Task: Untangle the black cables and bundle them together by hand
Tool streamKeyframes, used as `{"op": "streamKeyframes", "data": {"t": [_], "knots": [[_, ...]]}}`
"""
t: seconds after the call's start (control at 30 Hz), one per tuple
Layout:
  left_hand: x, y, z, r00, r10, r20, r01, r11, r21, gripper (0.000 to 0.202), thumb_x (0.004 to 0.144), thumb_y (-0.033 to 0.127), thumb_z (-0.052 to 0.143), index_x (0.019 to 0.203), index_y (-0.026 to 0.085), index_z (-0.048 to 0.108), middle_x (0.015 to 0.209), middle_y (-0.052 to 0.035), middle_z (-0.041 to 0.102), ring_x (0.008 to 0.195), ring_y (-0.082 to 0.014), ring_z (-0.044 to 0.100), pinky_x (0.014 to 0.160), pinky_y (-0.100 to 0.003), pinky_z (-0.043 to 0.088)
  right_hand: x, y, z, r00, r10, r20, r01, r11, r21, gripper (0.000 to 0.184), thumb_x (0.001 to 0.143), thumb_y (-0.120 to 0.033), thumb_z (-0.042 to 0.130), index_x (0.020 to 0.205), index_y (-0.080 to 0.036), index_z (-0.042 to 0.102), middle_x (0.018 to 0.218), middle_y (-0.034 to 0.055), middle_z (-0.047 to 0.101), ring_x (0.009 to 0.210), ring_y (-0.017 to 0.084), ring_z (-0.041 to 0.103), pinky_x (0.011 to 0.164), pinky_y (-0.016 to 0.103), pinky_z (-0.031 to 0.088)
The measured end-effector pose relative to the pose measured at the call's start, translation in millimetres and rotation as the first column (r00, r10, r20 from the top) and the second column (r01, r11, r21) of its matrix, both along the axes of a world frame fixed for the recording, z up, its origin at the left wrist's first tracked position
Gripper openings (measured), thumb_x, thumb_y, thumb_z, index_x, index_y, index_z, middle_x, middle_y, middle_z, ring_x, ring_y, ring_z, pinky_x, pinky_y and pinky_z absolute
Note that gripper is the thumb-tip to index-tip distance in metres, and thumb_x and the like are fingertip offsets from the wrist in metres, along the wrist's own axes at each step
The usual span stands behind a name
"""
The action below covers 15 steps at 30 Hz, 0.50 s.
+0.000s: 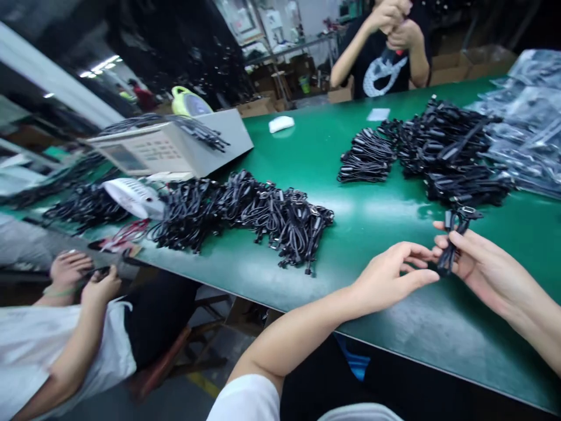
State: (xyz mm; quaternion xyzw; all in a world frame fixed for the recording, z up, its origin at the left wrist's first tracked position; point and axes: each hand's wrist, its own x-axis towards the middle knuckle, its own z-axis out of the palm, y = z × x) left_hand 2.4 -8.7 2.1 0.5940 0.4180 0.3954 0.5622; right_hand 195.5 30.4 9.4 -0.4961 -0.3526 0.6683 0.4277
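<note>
My right hand [486, 263] pinches a small coiled black cable [447, 257] between thumb and fingers, above the near right part of the green table. A connector shows at the top of the coil. My left hand [397, 272] reaches in from the left, thumb and fingers apart, with its fingertips close beside the coil; whether they touch it I cannot tell. Just beyond my hands lies a heap of black cables [442, 140], with a neater bundle of coiled cables [367, 155] at its left. Another long pile of coiled cables [263, 210] stretches along the table to the left.
Clear plastic bags [526, 123] are stacked on the green table [350, 234] at far right. A boxy instrument [175, 146] and a white fan-like device [134, 197] stand left. A co-worker's hands [397, 26] are across the table; another person's hands [87, 278] are at left.
</note>
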Motion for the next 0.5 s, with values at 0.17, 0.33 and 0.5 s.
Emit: {"op": "streamKeyframes", "data": {"t": [0.17,0.33,0.5], "knots": [[-7,4,6.1,0.977,0.214,-0.008,-0.203,0.934,0.295,0.022,0.096,0.033,0.054,0.109,0.018,0.064,0.113,-0.0084,0.067,0.105,-0.0181,0.065,0.096,-0.032,0.054,-30,60,7.5,0.749,0.238,0.619,-0.494,0.823,0.281,0.023,0.087,-0.047,0.065,0.091,-0.026,0.071,0.074,0.0032,0.063,0.069,0.023,0.062,0.068,0.037,0.053],[0,1,-1.7,0.985,0.074,-0.158,0.013,0.872,0.489,0.024,0.098,0.027,0.047,0.099,0.015,0.068,0.106,-0.009,0.074,0.104,-0.0202,0.068,0.1,-0.034,0.054,-100,169,27.3,0.476,-0.182,0.861,-0.612,0.634,0.473,0.023,0.089,-0.028,0.061,0.108,-0.018,0.072,0.112,0.0119,0.071,0.109,0.031,0.062,0.099,0.042,0.042],[4,2,-0.1,0.978,0.048,-0.202,0.072,0.832,0.549,0.025,0.096,0.024,0.05,0.098,0.015,0.073,0.108,-0.005,0.076,0.106,-0.0193,0.071,0.102,-0.03,0.055,-153,237,24.2,0.455,-0.272,0.848,-0.601,0.61,0.517,0.032,0.095,-0.015,0.054,0.125,-0.01,0.064,0.132,0.0206,0.06,0.123,0.029,0.055,0.109,0.047,0.034]]}}
